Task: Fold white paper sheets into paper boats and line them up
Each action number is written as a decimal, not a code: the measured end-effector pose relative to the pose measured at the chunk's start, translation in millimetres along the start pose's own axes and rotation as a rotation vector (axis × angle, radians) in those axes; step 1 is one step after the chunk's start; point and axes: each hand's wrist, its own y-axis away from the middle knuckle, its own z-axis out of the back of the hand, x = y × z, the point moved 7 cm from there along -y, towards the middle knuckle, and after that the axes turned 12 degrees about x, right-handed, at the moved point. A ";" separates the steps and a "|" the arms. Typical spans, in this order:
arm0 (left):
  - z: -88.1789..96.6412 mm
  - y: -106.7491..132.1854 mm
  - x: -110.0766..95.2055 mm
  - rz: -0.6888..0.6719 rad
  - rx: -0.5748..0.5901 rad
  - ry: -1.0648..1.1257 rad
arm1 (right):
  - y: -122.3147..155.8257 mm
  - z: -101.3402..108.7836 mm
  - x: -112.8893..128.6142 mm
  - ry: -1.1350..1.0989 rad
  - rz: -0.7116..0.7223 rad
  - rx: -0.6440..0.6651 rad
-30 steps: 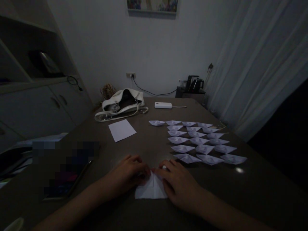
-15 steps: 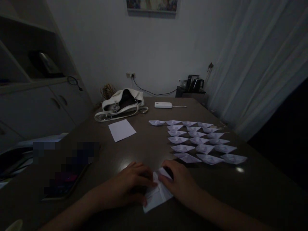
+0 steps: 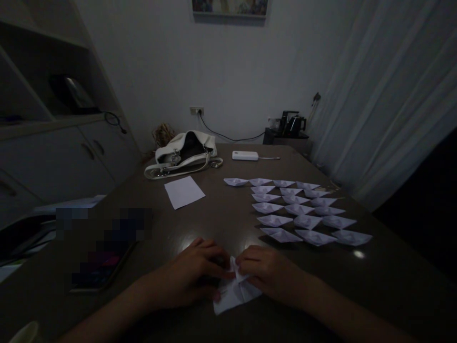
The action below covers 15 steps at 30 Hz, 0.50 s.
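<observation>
A partly folded white paper [image 3: 233, 294] lies on the dark table [image 3: 221, 219] close to me. My left hand [image 3: 194, 271] presses on its left side, fingers curled and pinching the paper's upper edge. My right hand [image 3: 266, 272] pinches the same upper edge from the right, fingertips nearly meeting those of the left. Beyond my right hand, several finished white paper boats [image 3: 296, 212] stand in rows. A flat white sheet [image 3: 184, 191] lies further back on the left.
A white handbag [image 3: 183, 155] and a white power bank [image 3: 244, 156] with a cable sit at the table's far end. A phone [image 3: 103, 269] lies at the left. Shelving stands on the left, a curtain [image 3: 385, 95] on the right, a kettle [image 3: 292, 125] behind.
The folded paper has been turned and tilted, its lower corner now pointing left. Both hands closed in on its top edge; the right hand went from flat to pinching.
</observation>
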 end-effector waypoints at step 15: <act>-1.2 0.8 0.1 0.010 -0.011 -0.023 | 2.8 -3.5 12.5 0.210 0.168 0.026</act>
